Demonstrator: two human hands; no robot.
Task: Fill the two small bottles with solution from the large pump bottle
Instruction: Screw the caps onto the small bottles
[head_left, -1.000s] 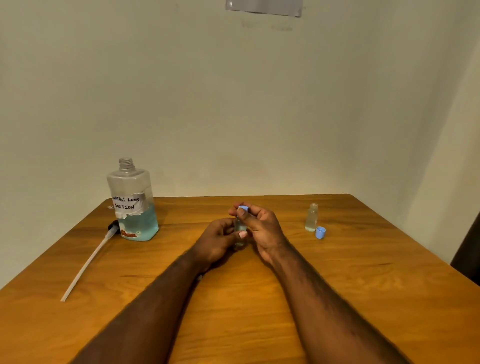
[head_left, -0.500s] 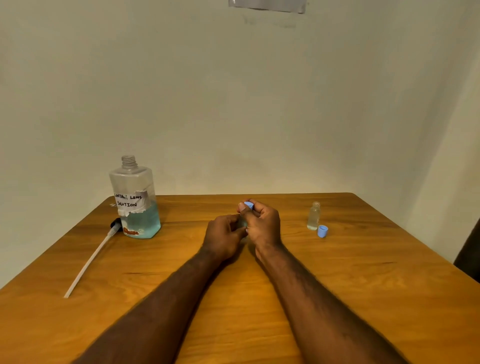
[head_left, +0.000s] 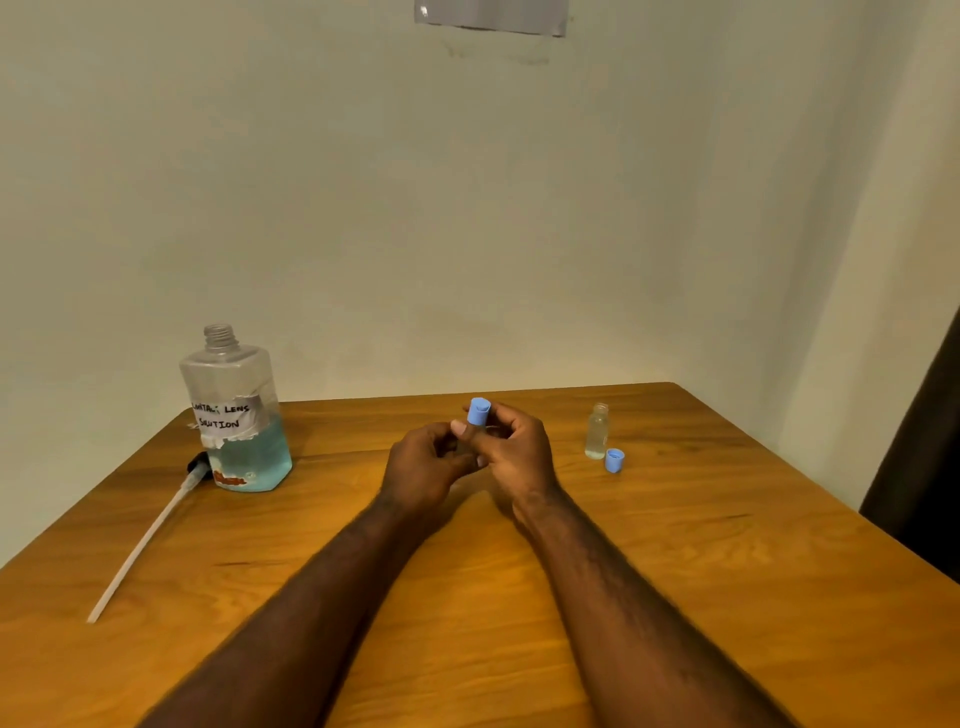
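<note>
Up between my hands, the blue cap has lifted, pinched in my right hand; left hand curled, hold hidden. Rightward: one small bottle, second cap; leftward: one lens-solution bottle.

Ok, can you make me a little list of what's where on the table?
big bottle: upright on the left, pump off, part full of blue liquid
pump: lying on the table beside it
right hand: pinches a blue cap
left hand: curled, what it holds is hidden
small bottle: upright on the right, open
other cap: on the table right beside it
</note>
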